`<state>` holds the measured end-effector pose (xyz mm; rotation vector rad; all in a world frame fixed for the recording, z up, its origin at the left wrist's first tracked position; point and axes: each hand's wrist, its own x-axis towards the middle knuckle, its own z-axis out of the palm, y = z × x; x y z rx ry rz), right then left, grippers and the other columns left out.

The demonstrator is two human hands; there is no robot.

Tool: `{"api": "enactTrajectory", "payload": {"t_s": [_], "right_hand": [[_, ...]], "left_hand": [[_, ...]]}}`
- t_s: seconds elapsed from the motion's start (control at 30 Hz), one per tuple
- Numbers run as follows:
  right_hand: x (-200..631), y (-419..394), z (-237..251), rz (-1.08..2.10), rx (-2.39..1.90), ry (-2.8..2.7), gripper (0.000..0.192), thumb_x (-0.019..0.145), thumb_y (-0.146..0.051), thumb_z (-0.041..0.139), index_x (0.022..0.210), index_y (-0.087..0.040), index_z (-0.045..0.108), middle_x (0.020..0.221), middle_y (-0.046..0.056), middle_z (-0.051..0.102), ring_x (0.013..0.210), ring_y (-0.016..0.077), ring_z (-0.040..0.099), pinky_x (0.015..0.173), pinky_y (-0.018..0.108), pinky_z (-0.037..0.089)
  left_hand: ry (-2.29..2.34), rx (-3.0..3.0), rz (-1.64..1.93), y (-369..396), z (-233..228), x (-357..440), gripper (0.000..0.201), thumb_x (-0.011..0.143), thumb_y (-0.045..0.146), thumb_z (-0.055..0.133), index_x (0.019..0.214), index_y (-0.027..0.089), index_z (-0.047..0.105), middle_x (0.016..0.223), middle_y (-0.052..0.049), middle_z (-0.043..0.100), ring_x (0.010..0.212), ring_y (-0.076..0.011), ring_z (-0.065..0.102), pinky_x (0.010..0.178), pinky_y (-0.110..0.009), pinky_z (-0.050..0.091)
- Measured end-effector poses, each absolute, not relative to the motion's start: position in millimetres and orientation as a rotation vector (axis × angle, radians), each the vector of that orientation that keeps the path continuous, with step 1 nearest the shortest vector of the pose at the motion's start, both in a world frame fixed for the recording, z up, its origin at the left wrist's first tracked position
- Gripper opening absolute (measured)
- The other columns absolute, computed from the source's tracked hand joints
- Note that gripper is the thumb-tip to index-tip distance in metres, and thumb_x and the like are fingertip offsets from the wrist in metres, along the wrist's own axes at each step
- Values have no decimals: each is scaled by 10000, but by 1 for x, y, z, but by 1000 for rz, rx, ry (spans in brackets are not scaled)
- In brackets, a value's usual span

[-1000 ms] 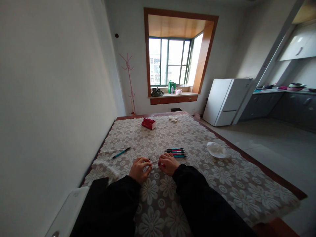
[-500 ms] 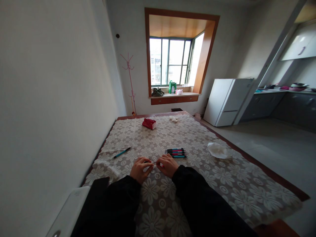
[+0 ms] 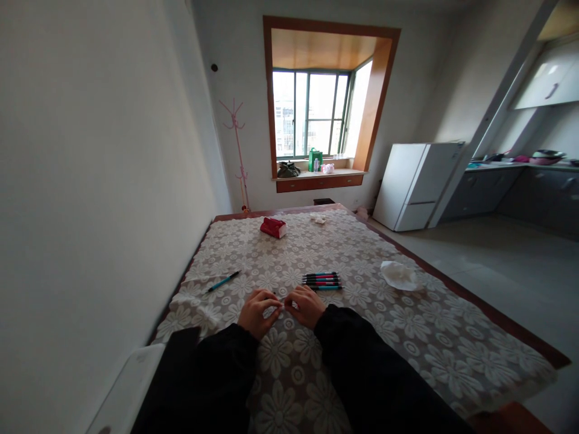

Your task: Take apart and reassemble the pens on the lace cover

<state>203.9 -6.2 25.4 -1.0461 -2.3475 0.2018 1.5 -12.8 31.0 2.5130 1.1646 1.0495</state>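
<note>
My left hand (image 3: 256, 311) and my right hand (image 3: 307, 305) meet over the lace-covered table (image 3: 407, 337), fingertips almost touching. Between them they pinch a thin pen (image 3: 282, 299), mostly hidden by the fingers; only a pale sliver shows. Just beyond my right hand lies a neat row of several pens (image 3: 322, 280) with pink and blue barrels. A single blue pen (image 3: 222, 281) lies apart to the left of my left hand. Both sleeves are black.
A crumpled white tissue (image 3: 398, 275) lies to the right. A red tissue pack (image 3: 272, 226) and a small white scrap (image 3: 317, 217) sit at the far end. A wall runs along the table's left side. A white fridge (image 3: 414, 184) stands beyond.
My two hands have drawn closer together, and the pale length of pen seen between them has shrunk. The pens on the table have not moved.
</note>
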Motion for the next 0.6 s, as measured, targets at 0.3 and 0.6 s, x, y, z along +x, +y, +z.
{"api": "enactTrajectory", "payload": {"t_s": [0.3, 0.6], "right_hand": [[254, 8, 35, 181, -1144, -2439, 166, 737, -197, 684, 891, -259, 685, 1031, 34, 613, 1003, 238, 497, 887, 389, 324], [229, 4, 29, 183, -1028, -2373, 34, 852, -226, 622, 876, -206, 635, 849, 32, 663, 865, 196, 545, 782, 333, 342]], "left_hand": [[1191, 2499, 1131, -10, 26, 1, 109, 804, 268, 608, 813, 257, 716, 896, -34, 670, 947, -198, 565, 876, -373, 467], [1196, 2504, 1136, -11, 27, 1, 106, 805, 262, 614, 831, 263, 717, 909, -27, 668, 962, -196, 558, 877, -362, 470]]}}
